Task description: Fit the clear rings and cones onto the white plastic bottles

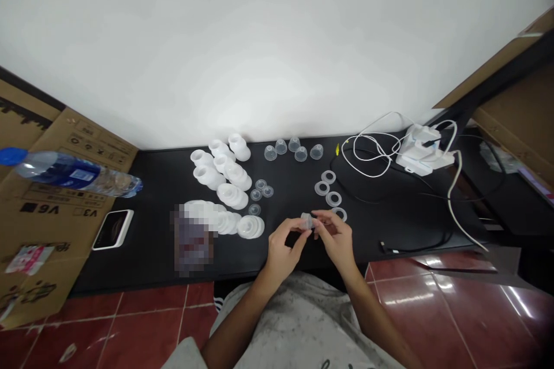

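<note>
Both my hands meet over the front of a black table [151, 248]. My left hand [283, 245] and my right hand [335, 236] pinch a small clear plastic cup [306, 221] between their fingertips. Just beyond my right hand lie clear flat rings [333, 198]. Several white funnel-shaped plastic parts [227, 176] lie to the left of my hands. Small clear caps [261, 190] sit between them and the rings, and more clear cups [294, 150] stand in a row at the back.
A white power strip with coiled white cables [422, 153] lies at the back right. A phone [113, 229] lies at the left. A water bottle [69, 173] rests on a cardboard box [47, 219]. Another box [515, 98] is at the right. The floor is red tile.
</note>
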Demonstrator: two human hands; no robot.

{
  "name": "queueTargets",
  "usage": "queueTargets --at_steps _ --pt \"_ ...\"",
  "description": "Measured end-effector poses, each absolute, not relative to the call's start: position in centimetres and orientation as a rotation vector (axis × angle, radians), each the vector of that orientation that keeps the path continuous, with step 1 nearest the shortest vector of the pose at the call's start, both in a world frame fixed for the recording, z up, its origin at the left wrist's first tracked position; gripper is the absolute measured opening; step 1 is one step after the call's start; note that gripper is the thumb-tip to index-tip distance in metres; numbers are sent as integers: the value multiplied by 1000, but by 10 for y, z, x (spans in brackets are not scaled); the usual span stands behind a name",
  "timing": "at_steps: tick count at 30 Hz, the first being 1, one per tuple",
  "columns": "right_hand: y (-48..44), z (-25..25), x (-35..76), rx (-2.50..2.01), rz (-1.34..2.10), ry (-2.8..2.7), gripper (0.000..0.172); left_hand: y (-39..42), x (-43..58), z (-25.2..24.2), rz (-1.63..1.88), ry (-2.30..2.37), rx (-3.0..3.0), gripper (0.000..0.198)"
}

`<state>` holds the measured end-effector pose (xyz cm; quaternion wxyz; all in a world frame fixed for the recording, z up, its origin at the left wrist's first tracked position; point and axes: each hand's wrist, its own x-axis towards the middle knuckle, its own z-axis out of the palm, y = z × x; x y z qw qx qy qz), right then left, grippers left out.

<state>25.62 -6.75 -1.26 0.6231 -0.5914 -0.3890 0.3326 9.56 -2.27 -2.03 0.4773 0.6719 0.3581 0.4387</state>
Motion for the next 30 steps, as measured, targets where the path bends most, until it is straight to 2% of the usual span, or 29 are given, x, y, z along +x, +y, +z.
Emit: queueTargets --at_steps 2,6,8,14,20,30 --pt "-68 -11 258 -1419 789 -958 28 -22 95 -19 1067 843 1692 18" --pt "-69 -10 261 -1486 818 -895 40 -20 94 -16 1061 882 1788 43" --pt "-70 -9 261 -1494 839 -873 44 -19 95 -17 1027 860 1791 49" --pt "-70 -9 257 -1509 862 -912 50 -18 95 -20 912 785 1643 40" --pt "-67 -8 258 -1551 814 -962 54 -18 94 -14 916 808 1700 39" --pt "-65 -13 257 -1572 832 -1205 50 -18 92 -16 1024 968 1685 48"
